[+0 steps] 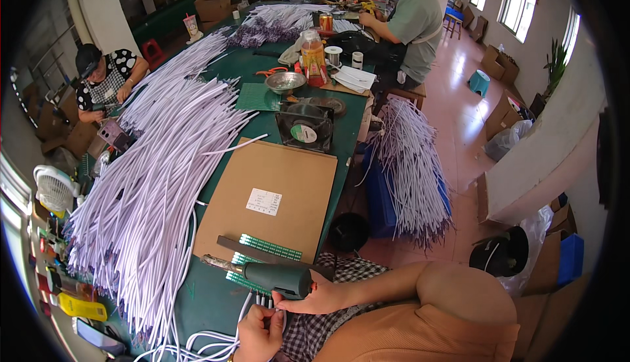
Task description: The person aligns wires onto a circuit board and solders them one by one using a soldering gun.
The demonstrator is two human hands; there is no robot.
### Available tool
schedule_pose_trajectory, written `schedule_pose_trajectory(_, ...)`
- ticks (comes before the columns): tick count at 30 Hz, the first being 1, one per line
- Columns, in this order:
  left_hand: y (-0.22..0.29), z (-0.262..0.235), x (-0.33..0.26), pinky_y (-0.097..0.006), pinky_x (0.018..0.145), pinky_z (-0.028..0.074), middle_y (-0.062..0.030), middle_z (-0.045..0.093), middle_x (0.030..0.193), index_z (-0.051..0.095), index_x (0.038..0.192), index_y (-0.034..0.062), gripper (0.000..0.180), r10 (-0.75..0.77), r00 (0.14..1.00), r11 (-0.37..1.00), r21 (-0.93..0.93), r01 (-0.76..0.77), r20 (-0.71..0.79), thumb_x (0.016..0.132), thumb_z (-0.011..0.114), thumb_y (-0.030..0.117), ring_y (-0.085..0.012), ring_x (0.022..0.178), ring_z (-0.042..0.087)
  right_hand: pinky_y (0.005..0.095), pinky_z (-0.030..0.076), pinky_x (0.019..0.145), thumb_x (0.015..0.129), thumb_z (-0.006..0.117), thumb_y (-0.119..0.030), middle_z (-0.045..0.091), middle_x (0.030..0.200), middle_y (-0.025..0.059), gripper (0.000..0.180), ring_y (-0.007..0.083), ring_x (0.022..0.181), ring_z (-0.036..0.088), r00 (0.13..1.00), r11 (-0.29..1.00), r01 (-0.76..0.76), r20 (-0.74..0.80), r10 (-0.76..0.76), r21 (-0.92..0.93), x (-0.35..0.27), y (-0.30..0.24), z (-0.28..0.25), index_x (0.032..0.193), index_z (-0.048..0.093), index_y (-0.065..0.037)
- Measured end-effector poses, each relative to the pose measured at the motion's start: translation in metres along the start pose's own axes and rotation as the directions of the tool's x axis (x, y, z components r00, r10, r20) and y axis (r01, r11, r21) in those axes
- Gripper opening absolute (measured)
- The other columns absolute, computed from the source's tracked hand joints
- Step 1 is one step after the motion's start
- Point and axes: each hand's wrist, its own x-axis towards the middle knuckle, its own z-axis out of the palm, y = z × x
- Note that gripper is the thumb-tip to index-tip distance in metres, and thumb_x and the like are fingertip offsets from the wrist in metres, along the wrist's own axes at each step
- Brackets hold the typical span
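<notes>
My right hand (pixel 320 296) is closed round the handle of a dark green soldering gun (pixel 279 279). Its metal nose (pixel 220 263) points left over strips of small green circuit boards (pixel 272 247). Close below, my left hand (pixel 258 334) is closed, its thumb and fingers pinched beside the right fingertips. White cables (pixel 210 343) run to the left hand, and several cable ends (pixel 262 298) show by the boards. What lies between the fingertips is too small to make out, probably a cable end. A flat dark metal bar (pixel 259 250) lies across the board strips.
A cardboard sheet (pixel 275 185) lies ahead, with a small black fan (pixel 304 126) behind. A large heap of white cables (pixel 151 191) covers the left side of the green table (pixel 216 185). More cables (pixel 413 171) fill a blue crate at right. Co-workers sit farther along the table.
</notes>
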Motion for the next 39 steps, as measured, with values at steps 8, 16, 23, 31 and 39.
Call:
schedule_pose_trajectory(8, 0.004, 0.003, 0.000, -0.037, 0.051, 0.044, -0.0185, 0.058, 0.066, 0.053, 0.082, 0.0006, 0.013, -0.032, 0.999, 0.999, 0.031, 0.032, 0.007, 0.088, 0.060, 0.010, -0.0317, 0.053, 0.055, 0.0222, 0.046, 0.071, 0.078, 0.069, -0.009, 0.062, 0.083, 0.0008, 0.022, 0.0064, 0.077, 0.056, 0.998, 0.998, -0.042, -0.048, 0.039, -0.053, 0.005, 0.000, 0.002, 0.095, 0.057, -0.004)
schedule_pose_trajectory(16, 0.000, 0.006, -0.002, -0.038, 0.053, 0.045, -0.0188, 0.058, 0.068, 0.053, 0.083, 0.0010, 0.013, -0.048, 0.999, 0.998, 0.048, 0.048, -0.005, 0.089, 0.060, 0.010, -0.0325, 0.057, 0.057, 0.0226, 0.047, 0.065, 0.078, 0.071, -0.004, 0.062, 0.086, 0.0016, 0.032, 0.0077, 0.077, 0.057, 0.988, 0.988, -0.146, 0.042, 0.147, -0.042, 0.005, -0.003, -0.010, 0.106, 0.054, -0.002)
schedule_pose_trajectory(23, -0.003, 0.007, -0.002, -0.037, 0.058, 0.045, -0.0188, 0.058, 0.073, 0.053, 0.081, 0.0004, 0.014, -0.029, 0.999, 0.999, 0.044, 0.030, -0.017, 0.089, 0.060, 0.010, -0.0308, 0.062, 0.056, 0.0222, 0.048, 0.068, 0.079, 0.070, -0.002, 0.061, 0.087, 0.0015, 0.038, 0.0080, 0.078, 0.057, 0.984, 0.985, -0.171, 0.050, 0.171, 0.008, 0.006, 0.004, -0.010, 0.113, 0.054, -0.001)
schedule_pose_trajectory(31, -0.002, 0.006, -0.003, -0.027, 0.050, 0.041, -0.0084, 0.054, 0.063, 0.053, 0.079, 0.0001, 0.013, -0.014, 0.993, 0.998, -0.062, 0.007, -0.120, 0.088, 0.061, 0.005, -0.0101, 0.056, 0.046, 0.0226, 0.046, 0.068, 0.079, 0.070, -0.005, 0.060, 0.081, 0.0006, 0.025, 0.0060, 0.075, 0.055, 0.991, 0.992, -0.130, -0.011, 0.130, -0.001, 0.006, -0.003, -0.002, 0.098, 0.054, -0.002)
schedule_pose_trajectory(39, -0.001, 0.007, -0.005, -0.024, 0.052, 0.041, -0.0054, 0.055, 0.067, 0.053, 0.081, 0.0007, 0.012, -0.048, 0.988, 0.988, -0.151, 0.025, -0.150, 0.089, 0.061, 0.006, -0.0078, 0.058, 0.046, 0.0228, 0.046, 0.072, 0.078, 0.070, -0.004, 0.060, 0.084, -0.0005, 0.026, 0.0064, 0.079, 0.054, 1.000, 0.998, -0.020, 0.008, 0.021, -0.066, -0.001, -0.006, -0.001, 0.100, 0.055, -0.004)
